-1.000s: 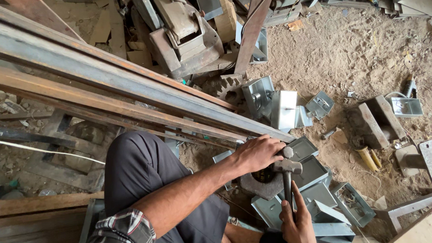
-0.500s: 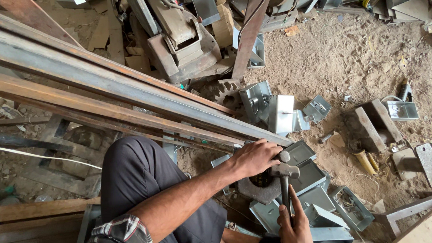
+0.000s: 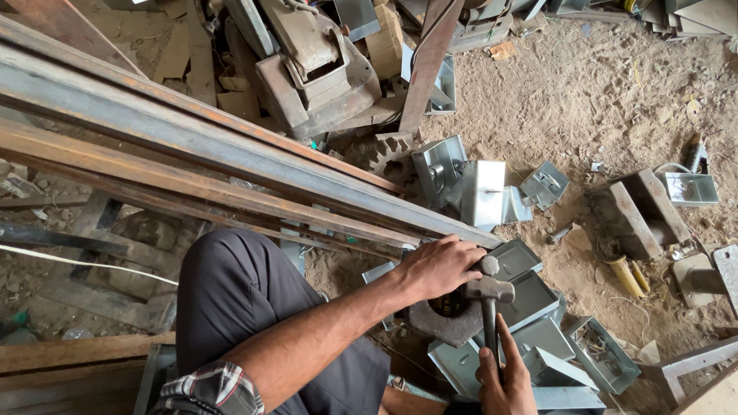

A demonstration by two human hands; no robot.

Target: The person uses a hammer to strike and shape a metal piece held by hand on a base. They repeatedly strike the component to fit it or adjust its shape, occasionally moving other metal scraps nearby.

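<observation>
My left hand [image 3: 438, 267] reaches across from my knee and grips a small metal piece [image 3: 489, 265] held on a round, dark steel block [image 3: 439, 322]. My right hand [image 3: 505, 387] is closed around the dark handle of a hammer [image 3: 489, 300]. The hammer's steel head rests against the piece, just beside my left fingers. Several open grey sheet-metal boxes [image 3: 529, 298] lie piled around and under the block, on sandy ground.
Long rusty steel beams [image 3: 176, 158] run diagonally from upper left to my left hand. More grey boxes [image 3: 480, 190] lie beyond them. Scrap machinery [image 3: 313, 69] fills the top. Wooden blocks [image 3: 635, 212] and a flat plate [image 3: 735, 270] sit at right.
The view has shifted slightly. The hammer head has come down a little onto the piece under my left hand; both hands keep their grip.
</observation>
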